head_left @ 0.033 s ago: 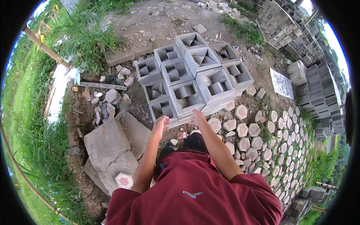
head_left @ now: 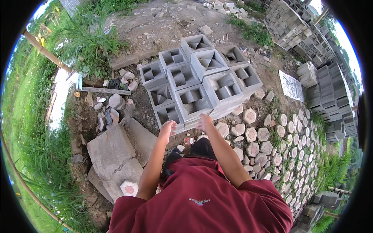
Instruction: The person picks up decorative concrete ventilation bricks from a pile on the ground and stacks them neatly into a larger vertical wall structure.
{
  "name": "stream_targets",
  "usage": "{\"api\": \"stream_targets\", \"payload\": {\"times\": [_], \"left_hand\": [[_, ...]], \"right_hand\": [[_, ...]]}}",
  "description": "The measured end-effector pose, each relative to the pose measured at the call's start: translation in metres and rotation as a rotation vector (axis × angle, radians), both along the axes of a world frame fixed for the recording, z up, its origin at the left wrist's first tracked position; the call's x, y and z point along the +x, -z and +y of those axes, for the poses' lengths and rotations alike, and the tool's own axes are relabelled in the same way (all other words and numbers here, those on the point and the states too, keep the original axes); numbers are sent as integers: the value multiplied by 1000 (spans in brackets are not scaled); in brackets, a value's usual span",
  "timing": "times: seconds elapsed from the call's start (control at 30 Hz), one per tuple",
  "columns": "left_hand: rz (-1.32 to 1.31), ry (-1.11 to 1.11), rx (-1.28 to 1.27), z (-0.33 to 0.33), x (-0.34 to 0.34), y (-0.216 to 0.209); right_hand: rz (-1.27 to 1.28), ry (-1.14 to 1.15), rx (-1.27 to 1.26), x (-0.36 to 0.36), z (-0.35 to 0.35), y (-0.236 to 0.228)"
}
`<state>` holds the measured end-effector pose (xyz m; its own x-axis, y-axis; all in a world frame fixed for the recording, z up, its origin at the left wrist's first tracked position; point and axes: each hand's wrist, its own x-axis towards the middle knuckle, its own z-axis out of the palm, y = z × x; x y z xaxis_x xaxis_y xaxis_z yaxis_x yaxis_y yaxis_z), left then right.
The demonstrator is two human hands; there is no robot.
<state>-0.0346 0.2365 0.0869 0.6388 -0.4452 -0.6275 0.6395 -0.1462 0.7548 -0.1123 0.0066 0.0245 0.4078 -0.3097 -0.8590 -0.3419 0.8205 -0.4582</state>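
Note:
A stack of grey concrete blocks (head_left: 193, 101) with hollow, angled openings stands in front of me. My left hand (head_left: 168, 128) is by the near edge of the lower front-left block (head_left: 169, 113), palm turned inward and fingers apart. Close to the near right corner of the front middle block, my right hand (head_left: 204, 122) has its fingers spread and pointing inward. Between the hands are the near side faces of the stack. Whether either hand touches the concrete, I cannot tell.
Broken concrete slabs (head_left: 110, 149) lie at left, with a hexagonal paver (head_left: 129, 188) on them. Rows of hexagonal pavers (head_left: 263, 134) cover the ground at right. Stacked blocks (head_left: 332, 87) and a silvery sheet (head_left: 291, 86) are farther right. Grass (head_left: 46, 155) borders the left.

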Motion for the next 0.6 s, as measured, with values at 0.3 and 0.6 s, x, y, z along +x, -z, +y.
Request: {"api": "stream_targets", "payload": {"times": [0.3, 0.6], "left_hand": [[-60, 252, 364, -124, 57, 82], [-221, -7, 489, -166, 57, 100]], "right_hand": [[114, -10, -39, 22, -51, 57], [86, 48, -85, 27, -52, 55]]}}
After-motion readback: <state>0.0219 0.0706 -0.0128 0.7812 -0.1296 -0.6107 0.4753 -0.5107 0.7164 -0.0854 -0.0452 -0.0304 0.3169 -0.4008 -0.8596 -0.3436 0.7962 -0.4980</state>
